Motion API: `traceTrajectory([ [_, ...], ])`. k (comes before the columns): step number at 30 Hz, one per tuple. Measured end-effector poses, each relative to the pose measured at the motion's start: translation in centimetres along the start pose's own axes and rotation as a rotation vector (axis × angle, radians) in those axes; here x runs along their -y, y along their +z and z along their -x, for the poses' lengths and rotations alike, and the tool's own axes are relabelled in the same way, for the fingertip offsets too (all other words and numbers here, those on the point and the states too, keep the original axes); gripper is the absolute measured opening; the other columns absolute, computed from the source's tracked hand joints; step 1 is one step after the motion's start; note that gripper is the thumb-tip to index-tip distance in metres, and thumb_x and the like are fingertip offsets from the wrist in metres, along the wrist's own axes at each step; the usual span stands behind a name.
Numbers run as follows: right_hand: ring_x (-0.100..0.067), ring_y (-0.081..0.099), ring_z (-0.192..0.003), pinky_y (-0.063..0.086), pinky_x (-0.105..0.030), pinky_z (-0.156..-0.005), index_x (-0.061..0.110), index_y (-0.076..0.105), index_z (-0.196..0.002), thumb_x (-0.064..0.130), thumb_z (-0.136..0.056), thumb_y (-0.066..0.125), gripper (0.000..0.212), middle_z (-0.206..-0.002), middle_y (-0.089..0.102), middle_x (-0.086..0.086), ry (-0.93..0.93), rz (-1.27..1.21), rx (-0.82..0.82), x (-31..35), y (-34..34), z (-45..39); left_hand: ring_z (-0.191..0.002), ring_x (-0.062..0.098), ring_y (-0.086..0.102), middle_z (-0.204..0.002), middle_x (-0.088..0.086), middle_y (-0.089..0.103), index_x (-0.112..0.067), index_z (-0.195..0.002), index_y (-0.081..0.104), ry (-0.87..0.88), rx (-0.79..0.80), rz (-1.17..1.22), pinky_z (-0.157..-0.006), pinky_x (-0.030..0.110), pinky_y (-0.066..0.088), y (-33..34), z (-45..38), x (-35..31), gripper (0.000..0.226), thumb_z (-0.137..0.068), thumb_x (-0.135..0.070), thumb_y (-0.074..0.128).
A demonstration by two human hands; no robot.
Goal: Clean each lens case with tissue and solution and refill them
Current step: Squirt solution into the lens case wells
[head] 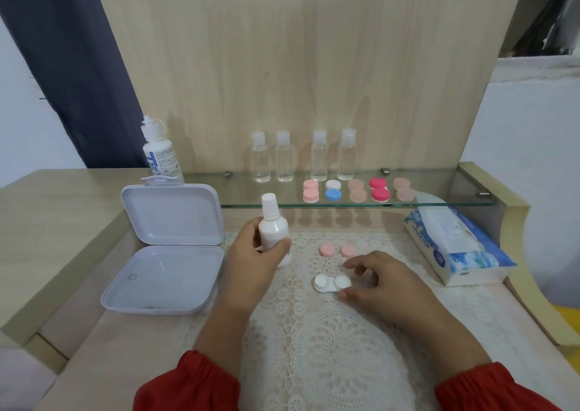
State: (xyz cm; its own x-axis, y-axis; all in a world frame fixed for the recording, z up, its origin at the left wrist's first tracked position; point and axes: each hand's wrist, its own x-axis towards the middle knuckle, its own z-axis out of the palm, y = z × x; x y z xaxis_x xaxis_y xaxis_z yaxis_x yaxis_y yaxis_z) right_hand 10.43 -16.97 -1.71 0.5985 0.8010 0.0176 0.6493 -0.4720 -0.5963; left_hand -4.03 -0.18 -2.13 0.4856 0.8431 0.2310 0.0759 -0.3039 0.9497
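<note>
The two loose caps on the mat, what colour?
The caps are pink, in the head view.

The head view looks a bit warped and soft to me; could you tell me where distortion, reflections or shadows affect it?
Head view: wide-angle bending curves the desk edges and the backboard; the glass shelf mirrors the clear bottles and caps; soft shadows fall on the board behind the bottles; the tissue pack print is blurred; a pale smear hides the right edge.
</note>
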Motion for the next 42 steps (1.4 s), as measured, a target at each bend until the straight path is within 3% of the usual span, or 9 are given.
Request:
traceTrajectory([
  [8,0.002,0.048,-0.092,0.036,-0.015,-0.069,0.045,0.064,-0.107,0.049,-0.075,0.073,0.034,-0.101,0.052,0.019,-0.052,0.033,-0.008,0.0,0.6,0.0,-0.097,0.008,0.06,-0.102,-0.02,0.061,-0.035,-0.108,0.052,-0.045,-0.082,-0.151,-0.09,0.042,0.052,0.2,-0.8,1.1,0.042,-0.075,-0.03,0.079],
  [12,0.001,0.049,-0.09,0.04,-0.019,-0.071,0.045,0.066,-0.099,0.046,-0.078,0.071,0.022,-0.099,0.053,0.017,-0.041,0.025,-0.028,-0.3,0.5,-0.1,-0.111,0.011,0.055,-0.124,-0.008,0.057,-0.026,-0.126,0.048,-0.027,-0.1,-0.166,-0.097,0.04,0.047,0.4,-0.8,1.3,0.06,-0.075,-0.04,0.076],
  [16,0.002,0.049,-0.087,0.04,-0.019,-0.068,0.044,0.066,-0.1,0.046,-0.079,0.069,0.021,-0.095,0.052,0.017,-0.005,0.056,-0.049,-0.9,0.0,-0.2,-0.099,0.017,0.05,-0.109,0.003,0.054,-0.002,-0.116,0.052,0.509,-0.444,-0.289,-0.089,0.026,0.041,1.0,0.9,-0.1,0.048,-0.086,-0.039,0.057],
  [18,0.001,0.05,-0.086,0.041,-0.02,-0.068,0.043,0.066,-0.098,0.046,-0.079,0.069,0.02,-0.095,0.053,0.017,0.013,0.051,-0.054,-1.1,-0.2,-0.2,-0.092,0.013,0.05,-0.101,0.0,0.053,-0.004,-0.11,0.055,0.677,-0.29,-0.289,-0.084,0.024,0.043,2.1,1.6,-0.4,0.034,-0.09,-0.031,0.053],
  [21,0.0,0.051,-0.086,0.042,-0.021,-0.069,0.042,0.068,-0.097,0.047,-0.078,0.07,0.02,-0.095,0.054,0.015,0.024,0.037,-0.048,-1.2,-0.2,-0.3,-0.11,0.009,0.051,-0.117,-0.003,0.057,-0.018,-0.126,0.052,0.508,0.233,-0.411,-0.095,0.032,0.045,3.7,1.5,0.0,0.031,-0.1,-0.032,0.042],
  [25,-0.001,0.051,-0.086,0.043,-0.022,-0.07,0.042,0.068,-0.097,0.046,-0.078,0.071,0.019,-0.094,0.054,0.014,0.028,0.023,-0.042,-1.2,-0.2,-0.3,-0.141,0.011,0.028,-0.154,-0.002,0.032,-0.025,-0.147,0.031,0.354,0.496,-0.6,-0.112,0.023,0.024,4.8,0.8,0.5,0.043,-0.104,-0.024,0.033],
  [28,-0.001,0.051,-0.086,0.043,-0.023,-0.07,0.042,0.069,-0.096,0.045,-0.078,0.071,0.019,-0.094,0.054,0.014,0.024,0.02,-0.041,-1.1,-0.2,-0.3,-0.141,0.011,0.027,-0.156,-0.003,0.029,-0.023,-0.148,0.029,0.335,0.519,-0.644,-0.107,0.019,0.023,4.7,0.8,0.7,0.044,-0.104,-0.019,0.032],
  [35,0.0,0.051,-0.086,0.043,-0.022,-0.07,0.041,0.069,-0.093,0.045,-0.076,0.072,0.018,-0.095,0.055,0.014,0.025,0.006,-0.042,-1.1,-0.2,-0.3,-0.115,0.015,0.056,-0.131,-0.004,0.059,-0.022,-0.135,0.041,0.301,0.344,-0.654,-0.095,0.033,0.047,3.6,1.2,0.7,0.036,-0.099,-0.018,0.047],
  [42,-0.001,0.052,-0.086,0.043,-0.022,-0.07,0.04,0.07,-0.094,0.045,-0.076,0.073,0.018,-0.095,0.056,0.014,0.016,0.007,-0.047,-1.1,-0.2,-0.2,-0.095,0.003,0.057,-0.108,-0.009,0.06,-0.025,-0.12,0.051,0.267,0.281,-0.438,-0.085,0.018,0.047,3.4,1.8,0.0,0.031,-0.091,-0.014,0.061],
])
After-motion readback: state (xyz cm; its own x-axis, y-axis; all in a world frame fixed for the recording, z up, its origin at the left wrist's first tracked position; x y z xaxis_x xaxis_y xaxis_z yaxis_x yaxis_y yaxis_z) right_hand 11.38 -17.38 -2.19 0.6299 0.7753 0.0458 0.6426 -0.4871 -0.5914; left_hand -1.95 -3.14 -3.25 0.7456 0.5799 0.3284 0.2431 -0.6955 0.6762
